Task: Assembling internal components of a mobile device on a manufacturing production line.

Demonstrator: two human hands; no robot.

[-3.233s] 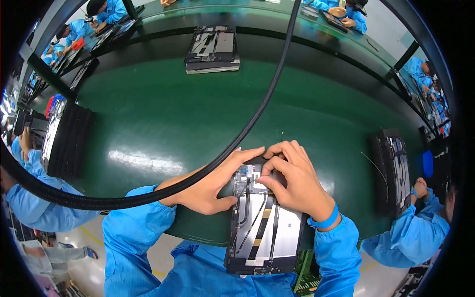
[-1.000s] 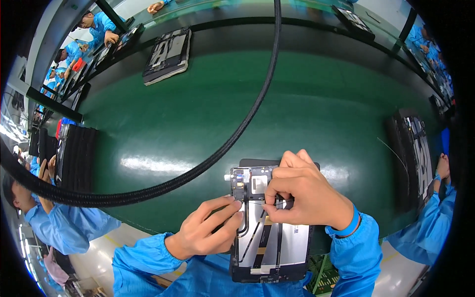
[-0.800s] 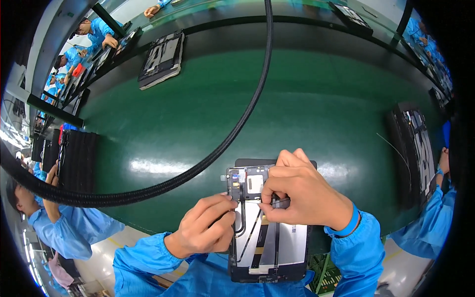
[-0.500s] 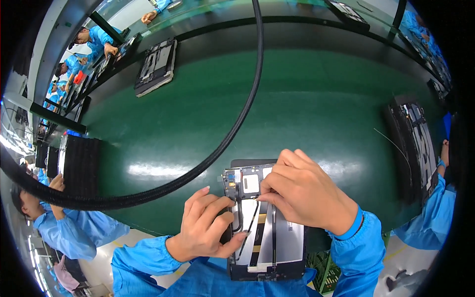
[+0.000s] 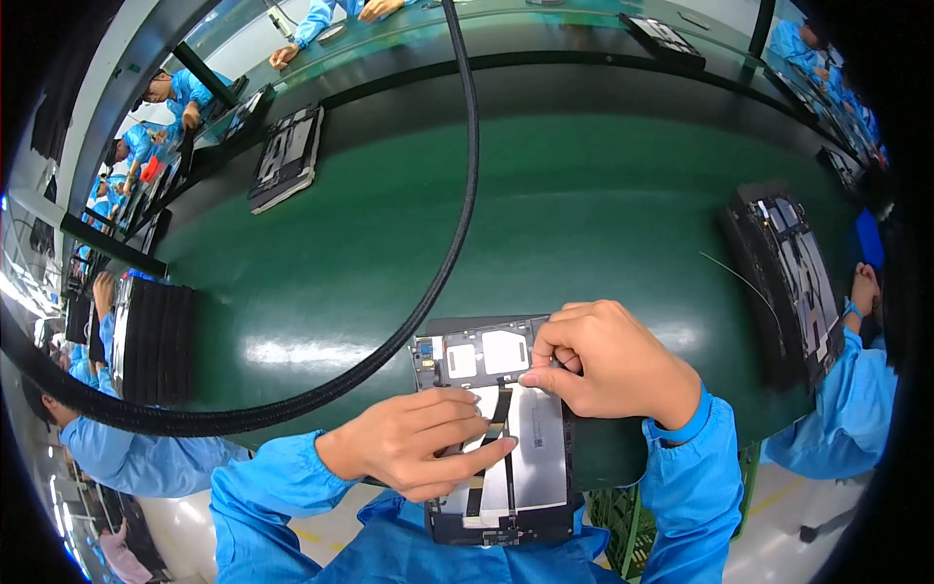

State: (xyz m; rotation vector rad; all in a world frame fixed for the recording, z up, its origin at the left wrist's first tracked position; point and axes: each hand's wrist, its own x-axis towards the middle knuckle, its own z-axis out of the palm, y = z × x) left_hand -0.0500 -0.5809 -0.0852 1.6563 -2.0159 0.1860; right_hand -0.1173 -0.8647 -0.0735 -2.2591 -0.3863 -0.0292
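Note:
An opened flat electronic device [image 5: 496, 428], black-framed with a silver inner plate and a small circuit board at its top, lies at the near edge of the green belt [image 5: 545, 214]. My left hand [image 5: 418, 443] rests flat on its lower left, fingers spread across the silver plate and black strips. My right hand [image 5: 613, 360] is curled at the device's upper right, thumb and forefinger pinching at the edge of the silver plate just under the circuit board. What it pinches is too small to make out.
A thick black hose [image 5: 428, 282] arcs across the view above the belt. Another opened device [image 5: 287, 156] lies far left on the belt, one [image 5: 788, 277] at the right by a co-worker's hand [image 5: 861, 287]. A black ribbed tray stack [image 5: 156, 341] stands at left. Several blue-coated workers sit around.
My left hand slid from the device's left side up onto its plate with fingers stretched out. My right hand stayed at the upper right. The view drifted, so the far device appears more central.

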